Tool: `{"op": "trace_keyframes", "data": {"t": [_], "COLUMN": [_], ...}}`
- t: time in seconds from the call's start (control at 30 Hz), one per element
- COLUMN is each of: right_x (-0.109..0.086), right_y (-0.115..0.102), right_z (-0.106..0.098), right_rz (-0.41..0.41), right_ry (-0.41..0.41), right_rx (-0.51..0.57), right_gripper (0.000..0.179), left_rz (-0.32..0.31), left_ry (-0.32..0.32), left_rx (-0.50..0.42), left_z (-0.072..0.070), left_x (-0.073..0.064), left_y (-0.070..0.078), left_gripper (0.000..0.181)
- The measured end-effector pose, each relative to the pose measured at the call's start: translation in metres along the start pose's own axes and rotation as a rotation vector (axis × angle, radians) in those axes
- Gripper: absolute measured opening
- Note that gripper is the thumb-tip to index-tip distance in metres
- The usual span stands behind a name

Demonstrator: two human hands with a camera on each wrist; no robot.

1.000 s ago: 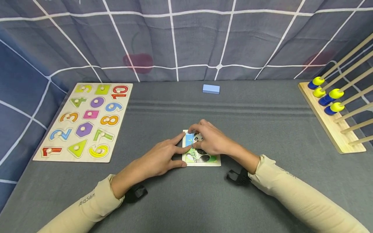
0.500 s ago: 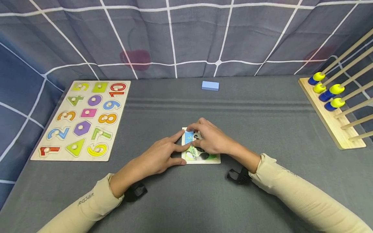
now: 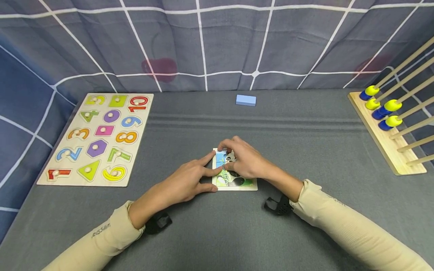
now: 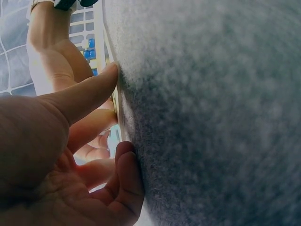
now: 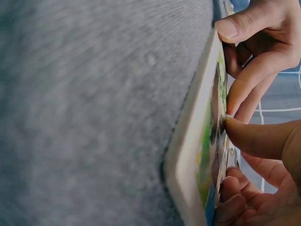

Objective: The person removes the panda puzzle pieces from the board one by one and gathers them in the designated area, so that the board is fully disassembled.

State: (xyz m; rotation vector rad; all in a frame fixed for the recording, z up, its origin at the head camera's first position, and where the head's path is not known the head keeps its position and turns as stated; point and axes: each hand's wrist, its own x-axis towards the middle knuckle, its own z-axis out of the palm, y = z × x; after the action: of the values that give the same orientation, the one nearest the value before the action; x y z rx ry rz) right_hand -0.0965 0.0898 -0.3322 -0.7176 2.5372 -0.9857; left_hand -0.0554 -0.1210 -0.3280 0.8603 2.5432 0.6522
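Observation:
A small panda jigsaw puzzle (image 3: 237, 183) in a pale wooden frame lies flat in the middle of the table. From the left, my left hand (image 3: 185, 180) steadies it, with straight fingers and the thumb touching the frame's left side and surface. My right hand (image 3: 246, 160) reaches over the top, its thumb and curled fingers pinching a puzzle piece (image 3: 221, 156) with blue on it at the upper left. In the right wrist view the right thumb (image 5: 263, 139) presses on the picture close to the left fingers. Part of the panda is hidden under the right hand.
A wooden number-and-shape peg board (image 3: 135, 158) lies at the left. A blue block (image 3: 246, 100) sits near the back curtain. At the right stands a wooden rod counter (image 3: 390, 139) with yellow and blue beads.
Both hands stay at the puzzle. The right fingers have shifted very slightly, and the piece beneath them shows a little differently. The whole view has tilted a little.

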Motion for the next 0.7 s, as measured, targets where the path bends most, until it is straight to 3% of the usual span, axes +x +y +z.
{"op": "trace_keyframes", "data": {"t": [0.3,0.7], "right_x": [-0.002,-0.0041], "right_y": [0.0038,0.0049], "right_z": [0.0019,-0.0057], "right_rz": [-0.03,-0.086], "right_ry": [0.046,0.002], "right_rx": [0.044,0.073], "right_gripper": [0.044,0.033], "left_rz": [-0.008,0.013], "left_ry": [-0.004,0.001], "left_rx": [0.001,0.01], "left_z": [0.0,-0.0002], "left_x": [0.0001,-0.0002], "left_y": [0.0005,-0.0002], "left_gripper": [0.057,0.056]}}
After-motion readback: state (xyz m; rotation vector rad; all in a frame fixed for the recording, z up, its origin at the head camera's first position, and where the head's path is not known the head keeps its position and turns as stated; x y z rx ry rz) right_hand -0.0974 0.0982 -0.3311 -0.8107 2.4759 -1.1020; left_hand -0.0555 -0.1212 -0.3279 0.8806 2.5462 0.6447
